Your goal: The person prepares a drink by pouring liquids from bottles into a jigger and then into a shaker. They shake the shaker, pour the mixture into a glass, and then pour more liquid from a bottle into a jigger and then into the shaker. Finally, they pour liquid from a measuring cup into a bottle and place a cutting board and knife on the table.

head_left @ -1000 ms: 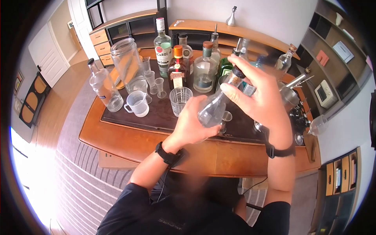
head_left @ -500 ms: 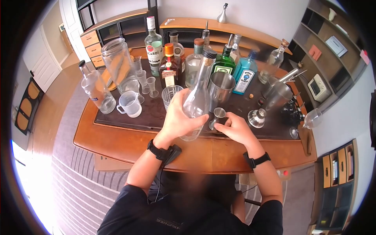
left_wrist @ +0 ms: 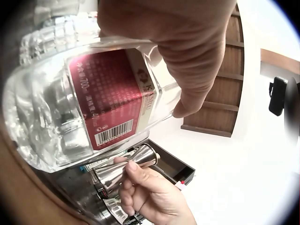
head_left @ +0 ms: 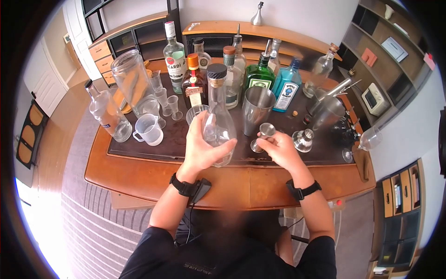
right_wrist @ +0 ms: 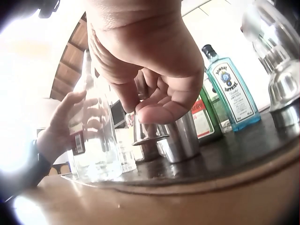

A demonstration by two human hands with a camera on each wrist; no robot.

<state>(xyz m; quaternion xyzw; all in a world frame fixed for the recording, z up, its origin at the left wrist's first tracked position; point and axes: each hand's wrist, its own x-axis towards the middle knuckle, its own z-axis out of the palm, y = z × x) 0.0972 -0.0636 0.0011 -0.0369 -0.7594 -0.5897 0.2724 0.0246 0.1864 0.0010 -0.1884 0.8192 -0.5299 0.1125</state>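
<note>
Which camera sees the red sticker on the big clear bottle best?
The left wrist view: the red sticker looks big there, and its barcode shows. The right wrist view shows it small, near the left hand. The head view shows the bottle, but I can't make out the sticker there.

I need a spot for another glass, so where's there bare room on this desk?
The desk's tan front edge is bare between the forearms; a smaller dark patch lies free between the measuring jug and left hand. It's crowded behind, along the bottles, and toward the right end, around the steel cup.
</note>
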